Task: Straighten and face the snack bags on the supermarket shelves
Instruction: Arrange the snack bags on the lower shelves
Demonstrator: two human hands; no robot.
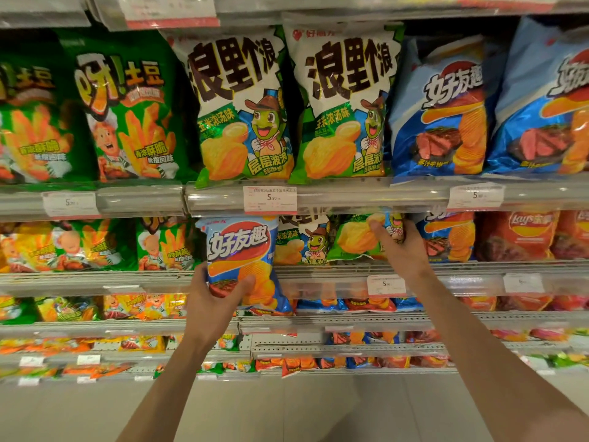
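Tiered metal shelves (350,267) run right across, clear plastic price strips along each edge, packed with glossy, puffy foil bags. Top row: dark green fry bags (127,106) with a cartoon chef, reading 呀!土豆; two white-and-green bags (239,103) with big black 浪里个浪 and a turtle in a cowboy hat; then shiny blue bags (443,110) marked 好友趣, with ridged chips and steak. Further down on the right, red Lay's bags (516,234).

Left hand (216,301) grips the blue 好友趣 bag (239,253), thumb across its crinkled front, holding it upright out in front of the second shelf's edge. Right hand (404,247) reaches into that shelf, fingers curled over a green turtle bag (357,237) lying tilted on its side among its neighbours.

Smallest now: a white-and-red price tag (270,199) showing 5.90, and another tag (386,284) by the right wrist, digits blurred after 5.
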